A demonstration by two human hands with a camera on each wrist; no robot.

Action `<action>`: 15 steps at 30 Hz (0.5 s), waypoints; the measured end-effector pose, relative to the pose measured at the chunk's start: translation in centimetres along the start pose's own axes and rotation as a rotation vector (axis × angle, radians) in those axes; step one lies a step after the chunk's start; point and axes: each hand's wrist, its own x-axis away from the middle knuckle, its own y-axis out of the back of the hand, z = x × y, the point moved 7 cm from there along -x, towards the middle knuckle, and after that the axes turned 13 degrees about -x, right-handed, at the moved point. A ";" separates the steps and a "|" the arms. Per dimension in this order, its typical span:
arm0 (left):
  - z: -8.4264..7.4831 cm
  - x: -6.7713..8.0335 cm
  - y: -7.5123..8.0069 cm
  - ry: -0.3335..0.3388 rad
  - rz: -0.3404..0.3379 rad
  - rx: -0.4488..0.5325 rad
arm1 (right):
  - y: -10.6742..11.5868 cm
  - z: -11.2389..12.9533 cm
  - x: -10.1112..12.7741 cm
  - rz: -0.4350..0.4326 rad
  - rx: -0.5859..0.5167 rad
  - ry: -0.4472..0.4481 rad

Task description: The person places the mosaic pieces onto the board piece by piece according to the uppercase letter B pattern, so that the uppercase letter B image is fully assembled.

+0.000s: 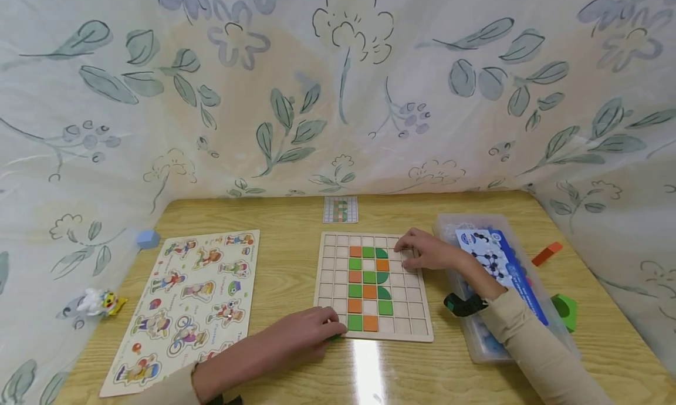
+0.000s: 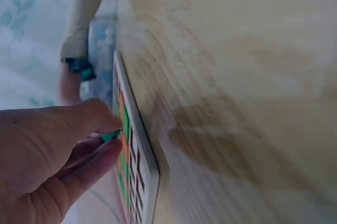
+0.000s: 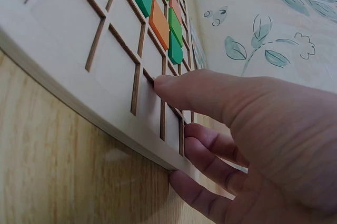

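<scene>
While the person leaned over the wooden counter [image 1: 285, 217], the head view showed a grid board [image 1: 373, 284] lying flat in the middle, partly filled with orange and green tiles [image 1: 368, 274] down its centre columns. The left hand [image 1: 306, 334] lay at the board's near left corner, fingers curled around a small green piece [image 1: 334, 337] that barely peeked out. The right hand [image 1: 425, 250] rested on the board's far right corner, fingers laid fairly flat across the empty cells. A pattern card [image 1: 340, 209] lay beyond the board near the flowered curtain [image 1: 338, 82]. To the left sat a figure puzzle [image 1: 190, 302], with a blue block [image 1: 148, 238] and a small toy [image 1: 97, 302] further left. A clear bin [image 1: 491, 287] lay just right of the board, under the right forearm, with an orange block [image 1: 547, 253] and a green piece beside it.

From the left wrist, the left hand [image 2: 52, 155] pinched the green piece [image 2: 110, 135] between thumb and fingers [image 2: 92, 169], right at the grid board's [image 2: 139, 166] edge.

From the right wrist, the right hand [image 3: 253, 134] had its thumb stretched onto the grid board [image 3: 79, 50], the other fingers [image 3: 210, 145] loosely bent against the board's edge, holding nothing. The tiles [image 3: 163, 19] showed further up.
</scene>
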 end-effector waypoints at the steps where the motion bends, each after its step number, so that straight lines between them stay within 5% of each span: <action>1: -0.1 -0.6 -0.2 -0.012 0.004 -0.006 | 0.0 0.0 0.0 -0.002 0.002 0.004; 9: -1.0 -5.4 -1.3 -0.078 0.013 -0.003 | -0.3 0.3 -0.1 0.002 0.010 0.041; 15: -1.8 -7.4 -2.1 -0.124 0.024 -0.018 | -0.1 0.3 0.3 -0.008 0.006 0.033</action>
